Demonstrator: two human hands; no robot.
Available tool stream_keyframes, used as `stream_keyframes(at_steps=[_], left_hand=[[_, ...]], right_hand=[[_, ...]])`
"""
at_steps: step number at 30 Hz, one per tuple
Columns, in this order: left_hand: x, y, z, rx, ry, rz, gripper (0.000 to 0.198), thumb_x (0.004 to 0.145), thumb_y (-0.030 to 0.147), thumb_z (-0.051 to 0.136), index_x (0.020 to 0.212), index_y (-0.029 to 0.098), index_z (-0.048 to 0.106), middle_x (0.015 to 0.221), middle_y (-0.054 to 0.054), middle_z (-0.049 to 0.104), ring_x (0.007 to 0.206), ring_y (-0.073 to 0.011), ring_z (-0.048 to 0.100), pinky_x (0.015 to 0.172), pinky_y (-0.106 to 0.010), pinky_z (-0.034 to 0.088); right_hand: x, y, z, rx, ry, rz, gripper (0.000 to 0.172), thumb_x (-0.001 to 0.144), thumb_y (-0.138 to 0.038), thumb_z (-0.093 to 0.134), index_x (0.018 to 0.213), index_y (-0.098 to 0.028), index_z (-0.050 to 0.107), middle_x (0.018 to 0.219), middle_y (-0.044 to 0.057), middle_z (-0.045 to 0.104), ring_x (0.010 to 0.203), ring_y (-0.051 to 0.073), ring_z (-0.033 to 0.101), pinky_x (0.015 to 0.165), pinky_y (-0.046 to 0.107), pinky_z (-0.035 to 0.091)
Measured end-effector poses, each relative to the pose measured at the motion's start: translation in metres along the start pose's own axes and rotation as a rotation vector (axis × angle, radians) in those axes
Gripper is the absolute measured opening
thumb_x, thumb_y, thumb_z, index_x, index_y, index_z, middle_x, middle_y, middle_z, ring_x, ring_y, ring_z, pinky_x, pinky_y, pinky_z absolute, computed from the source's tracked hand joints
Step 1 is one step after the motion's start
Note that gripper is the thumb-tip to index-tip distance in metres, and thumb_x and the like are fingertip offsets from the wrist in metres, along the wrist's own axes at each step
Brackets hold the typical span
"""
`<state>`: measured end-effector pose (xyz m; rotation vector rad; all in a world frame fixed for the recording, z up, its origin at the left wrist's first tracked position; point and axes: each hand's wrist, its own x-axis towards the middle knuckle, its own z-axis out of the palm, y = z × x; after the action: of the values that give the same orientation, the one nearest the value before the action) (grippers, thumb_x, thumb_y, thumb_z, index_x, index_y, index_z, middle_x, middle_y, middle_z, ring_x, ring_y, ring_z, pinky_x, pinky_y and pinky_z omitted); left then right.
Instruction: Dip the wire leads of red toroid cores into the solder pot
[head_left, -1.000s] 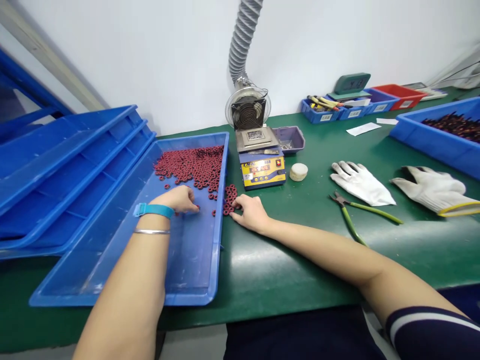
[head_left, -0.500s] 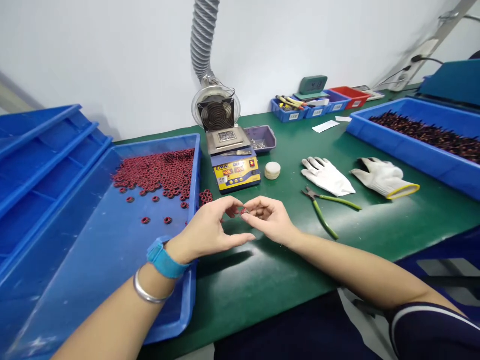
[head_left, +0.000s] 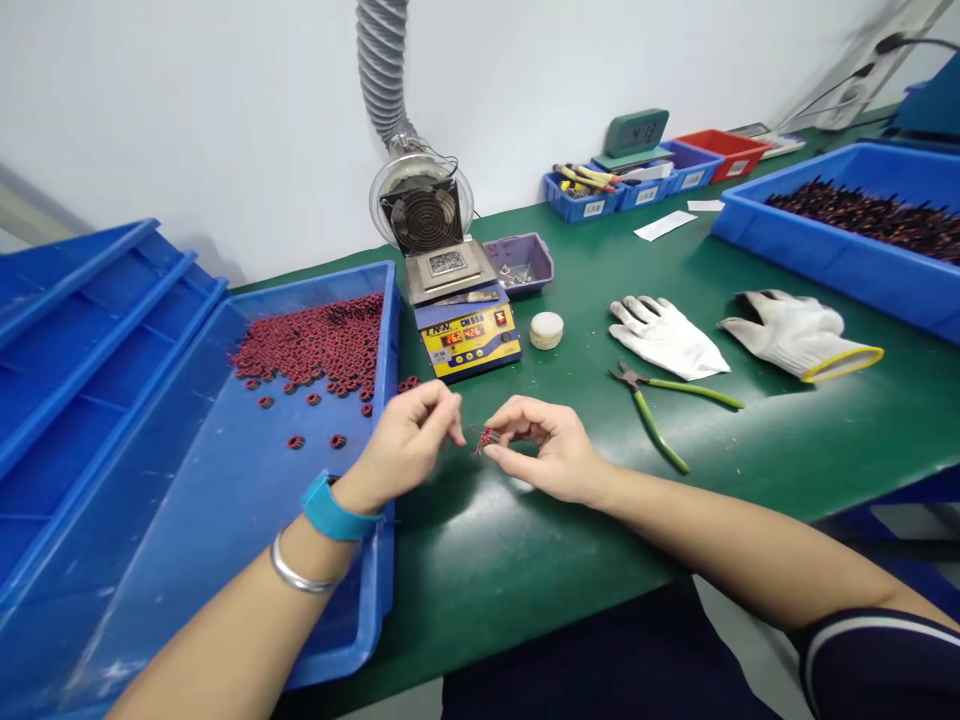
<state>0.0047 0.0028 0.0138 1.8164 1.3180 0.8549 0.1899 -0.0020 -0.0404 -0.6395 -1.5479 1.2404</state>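
Observation:
Between the thumb and fingers of my right hand [head_left: 551,450] is a small red-wired toroidal coil [head_left: 486,438], with thin wire ends sticking out to the left. My left hand [head_left: 411,435] is just left of the coil, thumb and fingers pressed together. Whatever may be in that pinch is too small to make out. Behind both hands stands a blue and yellow solder pot [head_left: 469,335] with red digits and a square metal-framed bath [head_left: 447,263]. A few more coils [head_left: 409,384] lie on the bench beside the left tray, partly hidden by my left hand.
A blue tray [head_left: 187,480] on the left holds many red coils [head_left: 315,345]. Green-handled cutters [head_left: 660,400], white gloves [head_left: 667,338], a round white tin [head_left: 546,330] and a purple bin [head_left: 521,262] lie around the green bench. Another blue tray [head_left: 825,240] is far right.
My left hand has drawn its spread fingers into a pinch and moved slightly left. The coil now shows more plainly in my right fingertips. The view has shifted a little.

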Motion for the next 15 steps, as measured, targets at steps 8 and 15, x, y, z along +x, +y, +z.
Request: stream_keyframes(at_steps=[8, 15], left_hand=[[-0.006, 0.006, 0.0, -0.244, -0.369, -0.184, 0.052, 0.082, 0.067, 0.048, 0.071, 0.016, 0.057, 0.062, -0.004, 0.061, 0.054, -0.0132, 0.054, 0.048, -0.024, 0.039], [-0.006, 0.017, 0.005, -0.266, -0.236, -0.181, 0.036, 0.082, 0.048, 0.06, 0.066, 0.016, 0.055, 0.062, -0.002, 0.061, 0.054, -0.0107, 0.051, 0.052, -0.023, 0.04]], right_hand=[[0.001, -0.004, -0.005, -0.116, 0.096, -0.166, 0.016, 0.075, -0.02, 0.071, 0.089, -0.016, 0.064, 0.081, 0.002, 0.061, 0.064, 0.009, 0.063, 0.064, 0.025, 0.055], [0.0, -0.007, -0.006, -0.166, 0.057, -0.204, 0.013, 0.077, -0.019, 0.069, 0.089, -0.017, 0.064, 0.081, 0.003, 0.063, 0.067, 0.011, 0.063, 0.066, 0.026, 0.056]])
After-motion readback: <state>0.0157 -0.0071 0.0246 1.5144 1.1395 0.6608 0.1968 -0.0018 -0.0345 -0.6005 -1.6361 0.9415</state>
